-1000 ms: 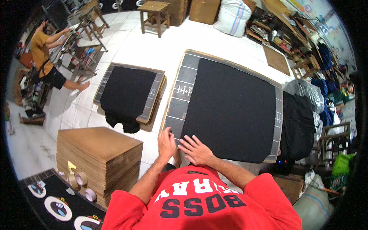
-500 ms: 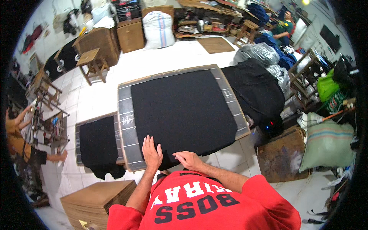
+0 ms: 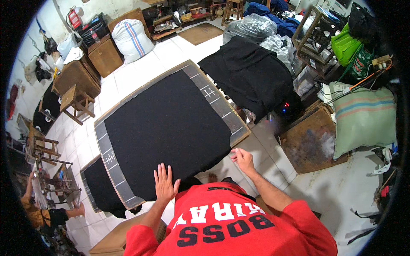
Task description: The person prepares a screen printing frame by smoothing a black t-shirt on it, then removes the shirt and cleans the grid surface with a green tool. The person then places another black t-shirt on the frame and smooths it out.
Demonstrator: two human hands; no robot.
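A black cloth [image 3: 164,123] lies spread over a grey board [image 3: 215,101] with white ruled marks and a wooden rim. Its near edge hangs past the board toward my body. My left hand [image 3: 165,183] rests flat on that near edge, fingers stretched out and spread. By the cloth's near right corner is my right hand [image 3: 242,160], its fingers curled with the tips pressed together. Whether the cloth's edge is caught between those tips is too small to make out.
A smaller board with black cloth [image 3: 100,187] stands at the left, partly under the large one. Beyond the right edge lies a heap of black fabric [image 3: 252,79]. Cardboard [image 3: 121,239] is stacked near left. A green sack [image 3: 363,121] sits at right; a person [image 3: 32,209] works far left.
My view has turned to the right. My right hand has moved rightward along the cloth's near edge to its right corner. The left hand stays on the near edge, its fingers now more spread.
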